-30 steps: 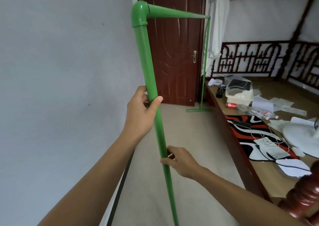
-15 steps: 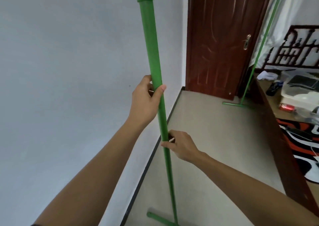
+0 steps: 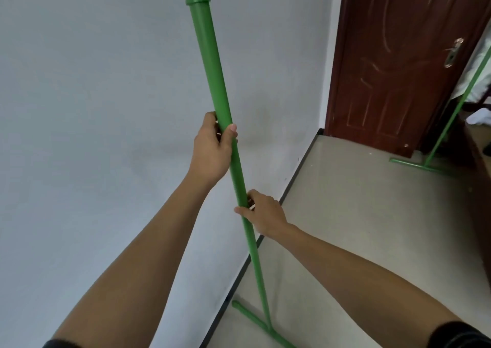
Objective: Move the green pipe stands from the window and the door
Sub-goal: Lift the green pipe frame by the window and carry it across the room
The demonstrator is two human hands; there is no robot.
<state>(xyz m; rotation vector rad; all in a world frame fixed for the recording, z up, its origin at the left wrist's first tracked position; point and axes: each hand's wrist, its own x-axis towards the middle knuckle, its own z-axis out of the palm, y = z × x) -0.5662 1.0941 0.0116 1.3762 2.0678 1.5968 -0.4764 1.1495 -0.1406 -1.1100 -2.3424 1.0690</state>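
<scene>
Pipe stand (image 3: 212, 63) in both my hands, near upright held close along the wall.

My left hand (image 3: 211, 151) wraps the green upright high up, fingers curled round it and thumb pressed across the front; my right hand (image 3: 263, 215) grips lower down, fingers closed round the back of the same pipe. I judge the split grip is there to steer a tall, top-heavy frame and stop it swinging. Its near foot (image 3: 261, 323) lies at the floor (image 3: 358, 241) by the dark skirting of the grey wall (image 3: 93, 108); I cannot tell whether it touches. The far leg (image 3: 451, 114) and its foot stand by the brown door (image 3: 393, 63). No brand, label or writing is readable anywhere.
</scene>
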